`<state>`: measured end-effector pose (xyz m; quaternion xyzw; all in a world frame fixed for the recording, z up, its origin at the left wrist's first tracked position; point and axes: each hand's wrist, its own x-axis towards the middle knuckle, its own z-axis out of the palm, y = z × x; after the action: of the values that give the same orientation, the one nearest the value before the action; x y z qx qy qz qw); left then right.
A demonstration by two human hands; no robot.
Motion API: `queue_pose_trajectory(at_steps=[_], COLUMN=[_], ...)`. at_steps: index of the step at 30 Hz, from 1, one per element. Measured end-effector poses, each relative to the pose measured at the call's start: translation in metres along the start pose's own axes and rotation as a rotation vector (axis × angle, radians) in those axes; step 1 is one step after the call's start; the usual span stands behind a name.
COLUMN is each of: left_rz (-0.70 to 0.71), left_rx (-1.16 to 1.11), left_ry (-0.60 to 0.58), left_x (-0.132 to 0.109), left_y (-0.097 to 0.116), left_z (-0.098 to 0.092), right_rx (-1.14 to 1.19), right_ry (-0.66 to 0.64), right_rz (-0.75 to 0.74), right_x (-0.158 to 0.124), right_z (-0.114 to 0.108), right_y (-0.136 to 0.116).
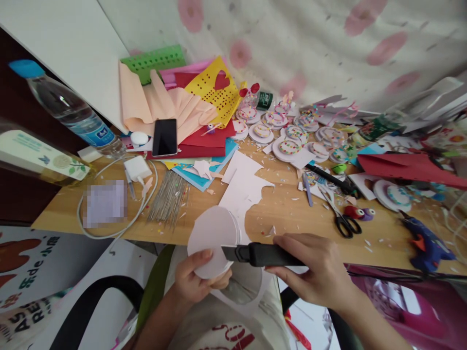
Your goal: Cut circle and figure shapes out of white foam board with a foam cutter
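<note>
My left hand [199, 274] grips a stack of white paper discs [211, 233], thumb on top and fingers beneath, over the table's front edge. In my right hand [314, 265] is a black stapler [268, 254], fingers closed around its rear part. Its front end lies over the right side of the discs. I cannot tell whether it presses on them. White paper with curved cut-outs [244, 192] lies just beyond the discs, and a paper piece with a round hole [251, 304] hangs near my lap.
Scissors [346, 226] and a blue glue gun [425, 243] lie at the right. Several small decorated paper hats [290, 146] stand at the back. A phone [165, 137], water bottle [73, 112], charger with cable [137, 168] and thin wires [168, 197] are at the left.
</note>
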<state>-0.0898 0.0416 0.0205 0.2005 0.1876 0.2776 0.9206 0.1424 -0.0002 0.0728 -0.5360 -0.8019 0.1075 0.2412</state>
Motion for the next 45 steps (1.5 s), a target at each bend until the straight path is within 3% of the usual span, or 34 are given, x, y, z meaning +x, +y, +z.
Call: queue_pose_trajectory(at_steps=[3, 8, 13, 18, 23, 27, 30, 35, 38, 42, 45], left_rz=[-0.002, 0.037, 0.058, 0.083, 0.264, 0.412, 0.409, 0.486, 0.582, 0.593, 0.599], left_rx=[0.010, 0.036, 0.130, 0.608, 1.000, 1.005, 1.022, 1.222, 1.392, 1.388, 1.350], left_ry=[0.045, 0.097, 0.172, 0.368, 0.283, 0.390, 0.433, 0.253, 0.117, 0.109, 0.135], left_x=[-0.005, -0.009, -0.010, -0.013, -0.003, 0.003, 0.009, 0.023, 0.031, 0.038, 0.041], left_y=[-0.004, -0.013, -0.010, 0.010, 0.039, 0.043, 0.039, 0.033, 0.031, 0.028, 0.025], left_z=[-0.004, -0.013, -0.019, -0.016, 0.004, 0.011, 0.013, 0.003, -0.012, -0.026, -0.027], right_rx=[-0.035, -0.006, 0.578, 1.196, 1.444, 1.486, 1.370, 1.046, 1.036, 1.131, 1.076], right_ry=[-0.016, 0.002, 0.056, 0.013, 0.096, 0.174, 0.205, 0.250, 0.239, 0.205, 0.213], right_rz=[0.034, 0.302, 0.523, 0.650, 0.816, 0.839, 0.858, 0.790, 0.753, 0.740, 0.736], right_x=[0.001, 0.001, 0.010, 0.025, 0.035, 0.035, 0.035, 0.038, 0.039, 0.040, 0.041], right_z=[-0.002, 0.003, 0.018, 0.045, 0.064, 0.071, 0.073, 0.074, 0.075, 0.080, 0.082], right_y=[0.007, 0.029, 0.014, -0.011, -0.018, -0.014, -0.010, -0.001, 0.003, 0.004, 0.006])
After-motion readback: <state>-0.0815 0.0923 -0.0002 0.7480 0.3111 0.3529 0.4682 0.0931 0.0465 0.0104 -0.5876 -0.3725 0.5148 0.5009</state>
